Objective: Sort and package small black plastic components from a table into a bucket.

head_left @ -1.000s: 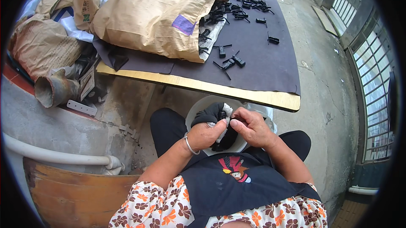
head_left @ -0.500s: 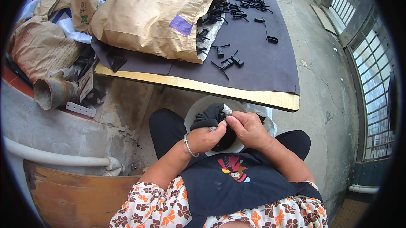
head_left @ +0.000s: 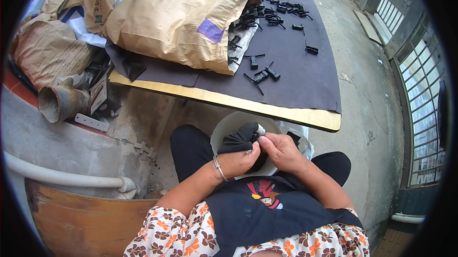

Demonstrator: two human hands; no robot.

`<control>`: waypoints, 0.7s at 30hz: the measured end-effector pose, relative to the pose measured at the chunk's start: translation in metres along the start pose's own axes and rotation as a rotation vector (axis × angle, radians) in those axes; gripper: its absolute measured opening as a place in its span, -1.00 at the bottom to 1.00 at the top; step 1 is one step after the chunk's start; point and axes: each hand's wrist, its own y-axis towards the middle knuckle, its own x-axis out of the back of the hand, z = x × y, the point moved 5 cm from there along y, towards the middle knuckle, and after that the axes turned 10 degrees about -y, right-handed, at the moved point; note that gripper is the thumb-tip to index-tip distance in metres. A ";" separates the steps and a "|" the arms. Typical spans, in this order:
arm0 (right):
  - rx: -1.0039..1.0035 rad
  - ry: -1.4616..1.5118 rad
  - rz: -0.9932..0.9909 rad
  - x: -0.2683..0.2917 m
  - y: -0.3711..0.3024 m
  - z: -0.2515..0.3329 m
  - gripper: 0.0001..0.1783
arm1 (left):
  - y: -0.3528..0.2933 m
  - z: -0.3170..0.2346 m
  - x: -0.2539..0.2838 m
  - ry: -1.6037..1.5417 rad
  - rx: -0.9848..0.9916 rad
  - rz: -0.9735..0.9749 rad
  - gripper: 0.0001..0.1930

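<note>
My left hand (head_left: 240, 163) is closed around the lower part of a dark grey cloth (head_left: 236, 140) with white at its ends. My right hand (head_left: 285, 153) pinches close against it, thumb and fingers together by the cloth's white end. Whatever else lies between the fingertips is hidden. Both hands are over a white bucket (head_left: 218, 130) between my knees, and dark contents show in part below them. On the table beyond, small black plastic parts with thin straps (head_left: 273, 73) lie loose, well away from my hands.
A dark-covered table (head_left: 300, 83) with a pale wooden edge stands just past the bucket. On it a large brown paper sack (head_left: 167, 28) spills more black parts. Sacks and a rusty pipe piece (head_left: 62, 103) crowd the left; a barred window (head_left: 424, 99) lines the right.
My hands have shifted slightly, and the cloth hangs more to the left, stretched longer from my fingers. The view has tilted a little; the parts on the table lie as before.
</note>
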 end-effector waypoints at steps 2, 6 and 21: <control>0.093 -0.274 -0.084 0.017 0.006 0.020 -0.68 | 0.000 0.007 0.006 0.048 -0.009 -0.017 -0.79; 0.180 -0.577 -0.362 0.044 0.025 0.029 -0.72 | -0.007 0.028 0.018 -0.441 0.268 -0.038 -0.74; 0.068 -0.967 -0.372 0.043 0.091 -0.018 -0.80 | -0.006 -0.001 0.019 -1.304 0.311 0.026 -0.60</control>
